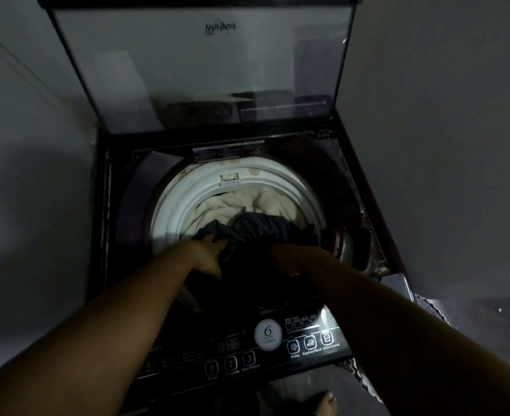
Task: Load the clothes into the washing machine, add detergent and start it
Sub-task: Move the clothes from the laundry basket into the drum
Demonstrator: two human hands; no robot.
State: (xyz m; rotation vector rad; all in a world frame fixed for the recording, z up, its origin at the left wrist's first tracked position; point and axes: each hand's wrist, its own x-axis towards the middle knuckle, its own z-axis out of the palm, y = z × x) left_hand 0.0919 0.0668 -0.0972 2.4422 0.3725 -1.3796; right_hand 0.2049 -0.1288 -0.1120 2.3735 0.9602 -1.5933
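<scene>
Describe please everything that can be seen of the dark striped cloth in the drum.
The dark striped cloth looks navy with fine pale stripes, a thin soft fabric. It lies crumpled in folds toward the near side of the drum, inside the white drum rim, partly over the cream cloth behind it. The left hand touches its near left edge; whether it grips is unclear. The right hand is in shadow by its right end.

I am in a home laundry corner: a dark top-loading washing machine (112,205) with its glass lid (202,70) raised, plain grey walls (442,115) close on both sides, my bare foot (325,403) below.
</scene>
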